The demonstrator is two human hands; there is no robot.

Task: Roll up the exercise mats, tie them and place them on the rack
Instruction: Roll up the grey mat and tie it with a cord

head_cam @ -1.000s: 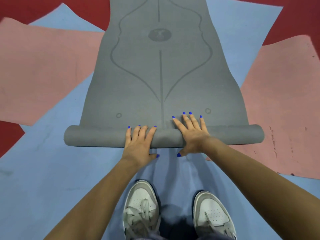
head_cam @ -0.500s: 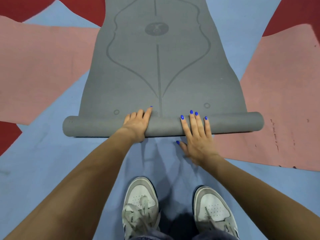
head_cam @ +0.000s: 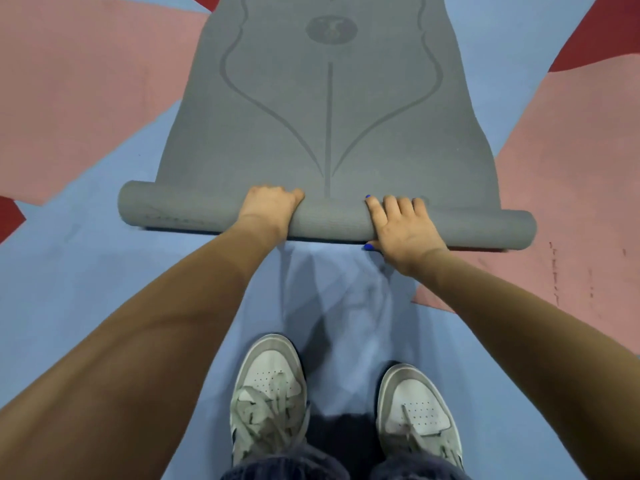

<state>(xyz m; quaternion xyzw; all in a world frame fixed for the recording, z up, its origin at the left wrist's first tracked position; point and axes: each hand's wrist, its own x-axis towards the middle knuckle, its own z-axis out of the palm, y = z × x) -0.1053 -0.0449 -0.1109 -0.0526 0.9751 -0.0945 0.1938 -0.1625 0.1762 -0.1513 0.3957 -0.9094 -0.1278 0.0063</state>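
Grey mat [head_cam: 329, 109]: partly rolled; the rolled part [head_cam: 332, 220] lies crosswise at the centre, and the flat part runs off toward 12 o'clock, printed with curved lines and a round emblem.
Left hand [head_cam: 268, 207]: at about 9 o'clock of the roll's middle, fingers curled over the top of the roll and gripping it.
Right hand [head_cam: 403, 228]: at about 3 o'clock of the middle, fingers bent over the roll's top, thumb at its near edge, holding it.
Blue mat [head_cam: 104, 271]: flat beneath the grey mat and the sneakers.
Pink mats [head_cam: 86, 91]: flat at 10 and 3 o'clock.
Sneakers [head_cam: 270, 393]: at 6 o'clock, toes toward the roll.
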